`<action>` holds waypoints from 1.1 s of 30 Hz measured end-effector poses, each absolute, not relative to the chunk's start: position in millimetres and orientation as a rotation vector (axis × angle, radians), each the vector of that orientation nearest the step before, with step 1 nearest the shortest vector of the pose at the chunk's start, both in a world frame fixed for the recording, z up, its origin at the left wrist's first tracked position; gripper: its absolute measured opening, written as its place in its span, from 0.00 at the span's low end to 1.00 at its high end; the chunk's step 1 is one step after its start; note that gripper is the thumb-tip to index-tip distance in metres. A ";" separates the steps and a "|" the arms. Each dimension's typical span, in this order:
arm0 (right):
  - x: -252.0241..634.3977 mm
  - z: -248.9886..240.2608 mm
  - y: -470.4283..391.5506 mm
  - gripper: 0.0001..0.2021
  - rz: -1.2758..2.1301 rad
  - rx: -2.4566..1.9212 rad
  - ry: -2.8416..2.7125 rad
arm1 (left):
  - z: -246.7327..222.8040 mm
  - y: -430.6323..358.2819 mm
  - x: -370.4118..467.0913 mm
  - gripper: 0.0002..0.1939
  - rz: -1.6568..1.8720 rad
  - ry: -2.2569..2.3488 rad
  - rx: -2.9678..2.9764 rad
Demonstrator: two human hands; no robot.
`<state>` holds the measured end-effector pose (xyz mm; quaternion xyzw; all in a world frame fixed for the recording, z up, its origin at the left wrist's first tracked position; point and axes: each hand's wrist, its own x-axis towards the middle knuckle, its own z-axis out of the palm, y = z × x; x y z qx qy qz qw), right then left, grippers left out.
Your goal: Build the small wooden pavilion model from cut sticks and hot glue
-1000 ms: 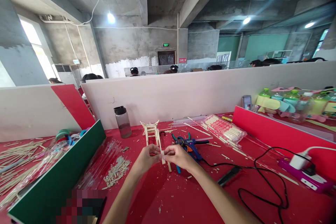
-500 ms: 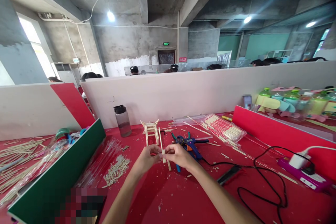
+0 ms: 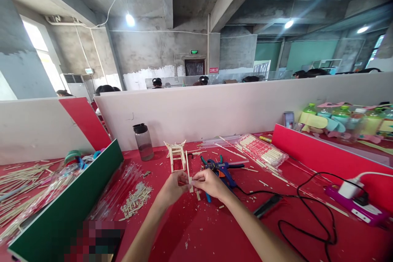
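My left hand [image 3: 174,186] and my right hand [image 3: 209,182] meet over the middle of the red table, fingertips pinched together. Between them they grip a thin wooden stick [image 3: 187,163] that points away from me, with short wooden pieces around its near end. Fingers partly cover the joint, so how the pieces sit there is hard to see. Just beyond my left hand stands a small frame [image 3: 177,156] built of wooden sticks. A blue glue gun [image 3: 227,174] lies right beside my right hand, with blue-handled pliers [image 3: 211,163] partly behind that hand.
A pile of short stick pieces [image 3: 136,200] and clear plastic wrapping [image 3: 118,186] lie left. Beyond are a dark-lidded bottle [image 3: 143,141] and packed sticks [image 3: 260,149]. A utility knife [image 3: 267,205], black cable [image 3: 333,217] and purple power strip [image 3: 357,204] are right; a green divider [image 3: 66,200] borders the left.
The held stick and its short pieces have shifted very slightly, and my fingers have adjusted around the near end. Everything else on the table looks the same.
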<state>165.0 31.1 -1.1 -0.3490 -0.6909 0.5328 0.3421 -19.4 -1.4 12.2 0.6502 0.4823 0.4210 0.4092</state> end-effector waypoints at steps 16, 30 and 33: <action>164.8 -5.5 34.5 0.22 1.457 -0.892 -1.662 | 14.8 -3.6 -14.9 0.14 1.133 1.205 1.564; 164.6 -3.5 33.2 0.22 1.464 -0.907 -1.596 | 22.5 -7.2 -11.6 0.16 1.138 1.238 1.535; 164.1 -1.2 31.9 0.22 1.474 -0.926 -1.569 | 25.5 -8.8 -9.7 0.17 1.147 1.241 1.512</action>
